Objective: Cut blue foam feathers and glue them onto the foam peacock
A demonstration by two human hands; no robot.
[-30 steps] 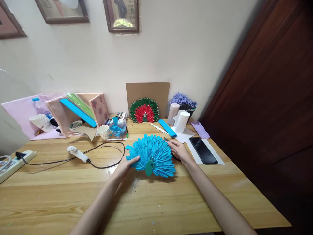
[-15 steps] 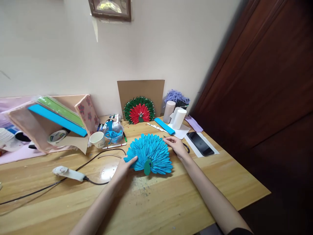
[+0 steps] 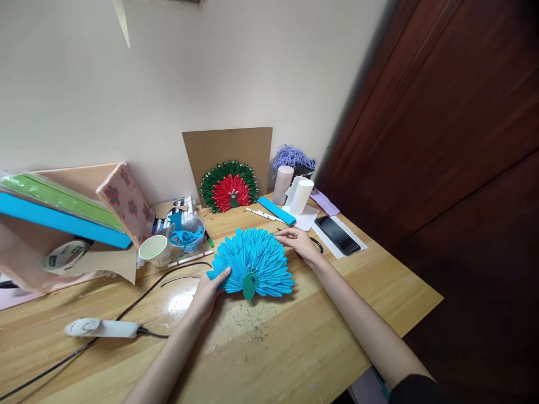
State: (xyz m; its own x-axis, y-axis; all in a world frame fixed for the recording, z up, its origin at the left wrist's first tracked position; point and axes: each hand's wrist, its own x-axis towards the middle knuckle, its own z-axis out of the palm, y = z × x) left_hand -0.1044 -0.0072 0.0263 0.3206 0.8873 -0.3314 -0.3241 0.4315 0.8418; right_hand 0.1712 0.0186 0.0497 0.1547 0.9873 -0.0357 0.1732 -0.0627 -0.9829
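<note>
A blue paper peacock [image 3: 263, 261] with layered petal-like feathers and a green body [image 3: 249, 286] is tilted up over the wooden table. Gripping its left edge is my left hand [image 3: 213, 286], thumb on the front and fingers hidden behind. At the upper right edge, my right hand [image 3: 301, 244] pinches the feather tips between thumb and fingers. A black scissors handle [image 3: 316, 244] shows just behind the right hand, its blades mostly covered.
A red and green peacock [image 3: 231, 191] leans on cardboard [image 3: 227, 143] at the wall. Left are a paper cup [image 3: 155, 251], a tub of blue scraps [image 3: 186, 235] and a white corded device [image 3: 103, 327]. Right are paper rolls [image 3: 301, 197] and a phone [image 3: 337, 235]. The table edge [image 3: 402, 334] runs diagonally.
The camera view has turned slightly, so the left-side things sit further left and nearer. Both hands keep their places on the peacock with little visible movement.
</note>
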